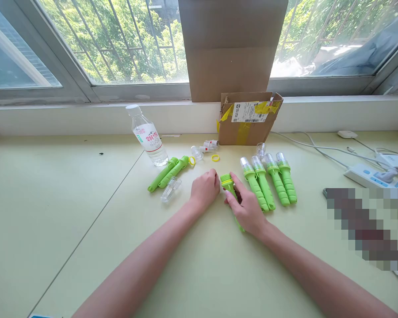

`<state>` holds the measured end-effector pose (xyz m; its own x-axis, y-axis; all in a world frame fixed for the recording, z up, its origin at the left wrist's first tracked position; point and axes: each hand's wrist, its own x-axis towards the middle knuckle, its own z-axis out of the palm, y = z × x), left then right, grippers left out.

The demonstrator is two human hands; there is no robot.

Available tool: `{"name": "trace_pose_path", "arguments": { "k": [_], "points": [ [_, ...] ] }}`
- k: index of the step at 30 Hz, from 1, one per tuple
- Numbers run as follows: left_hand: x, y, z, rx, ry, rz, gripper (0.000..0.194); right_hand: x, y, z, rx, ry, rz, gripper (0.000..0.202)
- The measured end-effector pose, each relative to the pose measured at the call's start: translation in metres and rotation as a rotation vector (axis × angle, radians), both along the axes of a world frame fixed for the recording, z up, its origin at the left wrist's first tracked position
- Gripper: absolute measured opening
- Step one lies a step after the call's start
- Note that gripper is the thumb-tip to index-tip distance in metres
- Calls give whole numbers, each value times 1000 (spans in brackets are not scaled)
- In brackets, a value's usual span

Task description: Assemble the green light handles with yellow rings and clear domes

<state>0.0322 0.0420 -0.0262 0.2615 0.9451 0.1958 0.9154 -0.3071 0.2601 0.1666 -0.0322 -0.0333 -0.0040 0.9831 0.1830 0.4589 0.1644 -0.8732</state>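
My right hand (pixel 247 207) is wrapped round a green ribbed tube (pixel 228 181), shaped like a torch handle. Its threaded top tilts away from me, with a yellow ring around it and no clear cap on it. My left hand (pixel 205 187) rests just left of that tube, fingers curled in; whatever they hold is hidden. Two more uncapped green tubes (pixel 172 172) lie to the left, beside a clear ribbed cap (pixel 171 190). On the right lie several green tubes (pixel 278 181) with clear caps fitted.
Yellow rings (pixel 215 157), loose clear caps (pixel 197 153) and small white-and-clear parts (pixel 209 145) lie beyond my hands. A water bottle (pixel 148 137) and cardboard box (pixel 245 126) stand behind. Cables and a power strip (pixel 368 176) occupy the right, near a pixelated dark object (pixel 361 225).
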Motion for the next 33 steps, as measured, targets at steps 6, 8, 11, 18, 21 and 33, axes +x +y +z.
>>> {"name": "trace_pose_path", "arguments": {
  "k": [6, 8, 11, 18, 21, 33],
  "points": [
    [9, 25, 1, 121, 130, -45, 25, 0, 1, -1, 20, 2, 10, 59],
    [11, 32, 2, 211, 151, -53, 27, 0, 1, -2, 15, 5, 6, 59],
    [16, 44, 3, 317, 179, -46, 28, 0, 1, -2, 14, 19, 10, 59],
    [22, 69, -2, 378, 166, 55, 34, 0, 0, -3, 23, 33, 22, 58],
    [23, 75, -6, 367, 167, 88, 42, 0, 1, -2, 28, 23, 18, 59],
    [21, 80, -10, 303, 166, 111, 50, -1, 1, -1, 33, -7, 13, 59]
  ]
}}
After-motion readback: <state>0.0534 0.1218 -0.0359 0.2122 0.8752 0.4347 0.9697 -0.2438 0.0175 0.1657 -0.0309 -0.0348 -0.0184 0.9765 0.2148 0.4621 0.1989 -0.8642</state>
